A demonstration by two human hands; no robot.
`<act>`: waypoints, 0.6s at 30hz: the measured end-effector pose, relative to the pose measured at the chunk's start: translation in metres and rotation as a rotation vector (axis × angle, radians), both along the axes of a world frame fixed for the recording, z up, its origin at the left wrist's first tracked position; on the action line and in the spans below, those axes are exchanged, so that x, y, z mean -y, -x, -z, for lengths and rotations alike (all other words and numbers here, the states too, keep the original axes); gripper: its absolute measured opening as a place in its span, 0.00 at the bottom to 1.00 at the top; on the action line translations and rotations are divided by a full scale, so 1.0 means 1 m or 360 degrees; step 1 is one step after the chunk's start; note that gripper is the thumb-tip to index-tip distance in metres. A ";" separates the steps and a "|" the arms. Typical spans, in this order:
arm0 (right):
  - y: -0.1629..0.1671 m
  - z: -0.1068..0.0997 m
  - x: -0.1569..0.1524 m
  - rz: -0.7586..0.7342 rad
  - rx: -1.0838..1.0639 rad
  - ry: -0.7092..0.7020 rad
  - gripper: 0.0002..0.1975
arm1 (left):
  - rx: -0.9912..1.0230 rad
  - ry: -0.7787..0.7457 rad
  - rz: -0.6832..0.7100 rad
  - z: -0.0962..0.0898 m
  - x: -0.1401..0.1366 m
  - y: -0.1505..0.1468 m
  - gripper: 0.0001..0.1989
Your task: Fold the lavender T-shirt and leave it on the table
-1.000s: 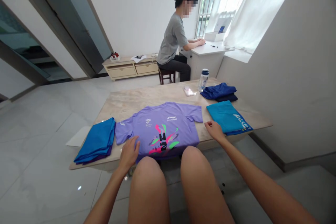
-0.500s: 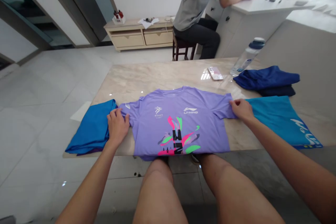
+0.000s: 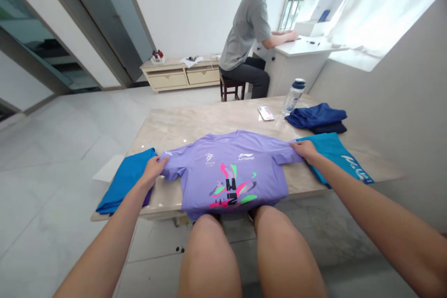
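A purple T-shirt (image 3: 226, 167) with a pink, green and black print lies face up on the marble table (image 3: 195, 123), its hem hanging over the near edge above my knees. My left hand (image 3: 153, 170) pinches the end of the shirt's left sleeve. My right hand (image 3: 305, 150) grips the end of the right sleeve. Both sleeves are pulled outward, a little off the table.
Folded blue cloth (image 3: 124, 181) lies left of the shirt, a teal shirt (image 3: 335, 158) right of it. Behind sit dark blue folded clothes (image 3: 317, 118), a water bottle (image 3: 293, 97) and a phone (image 3: 266, 113). A person (image 3: 247, 37) sits at a white desk beyond.
My hands went from the shirt's lower edge out to the sleeve ends and took hold of them, then drew the sleeves outward. The view shifted with my head.
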State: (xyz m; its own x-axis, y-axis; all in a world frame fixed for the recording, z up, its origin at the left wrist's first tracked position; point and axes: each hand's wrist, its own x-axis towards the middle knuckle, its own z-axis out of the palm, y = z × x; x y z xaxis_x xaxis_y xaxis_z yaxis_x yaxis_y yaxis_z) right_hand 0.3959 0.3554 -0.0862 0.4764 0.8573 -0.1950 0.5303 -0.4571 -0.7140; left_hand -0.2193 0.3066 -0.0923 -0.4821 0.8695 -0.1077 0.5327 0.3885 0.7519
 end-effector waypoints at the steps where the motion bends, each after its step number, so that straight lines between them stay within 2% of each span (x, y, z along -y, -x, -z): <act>1: 0.002 -0.005 0.000 -0.0039 0.0191 -0.0032 0.09 | -0.0072 -0.0021 -0.0004 -0.008 -0.001 -0.002 0.13; 4: 0.015 -0.026 -0.007 -0.0246 0.0643 0.0006 0.09 | -0.0318 -0.0084 -0.0003 -0.037 -0.007 -0.016 0.12; 6: 0.029 -0.039 -0.013 -0.0412 0.0788 0.0003 0.10 | -0.0314 -0.0103 0.0028 -0.054 -0.011 -0.035 0.11; 7: 0.037 -0.044 -0.016 -0.0494 0.0745 -0.0010 0.10 | -0.0217 -0.0108 0.0082 -0.060 -0.013 -0.046 0.12; 9: 0.053 -0.049 -0.021 -0.0698 0.0407 -0.0035 0.12 | 0.0147 -0.0098 0.0289 -0.066 -0.018 -0.069 0.16; 11: 0.064 -0.047 -0.028 -0.0866 -0.0068 -0.0039 0.14 | 0.0512 -0.0092 0.0513 -0.060 -0.023 -0.085 0.22; 13: 0.069 -0.038 -0.037 -0.0923 -0.0301 -0.0054 0.13 | 0.0585 -0.0118 0.0576 -0.046 -0.032 -0.092 0.22; 15: 0.069 -0.024 -0.050 -0.0945 -0.0153 -0.0064 0.08 | 0.0376 -0.0153 0.0528 -0.025 -0.045 -0.090 0.19; 18: 0.066 0.000 -0.077 -0.1136 0.0279 -0.0069 0.07 | -0.0005 -0.0095 0.0527 0.006 -0.070 -0.081 0.17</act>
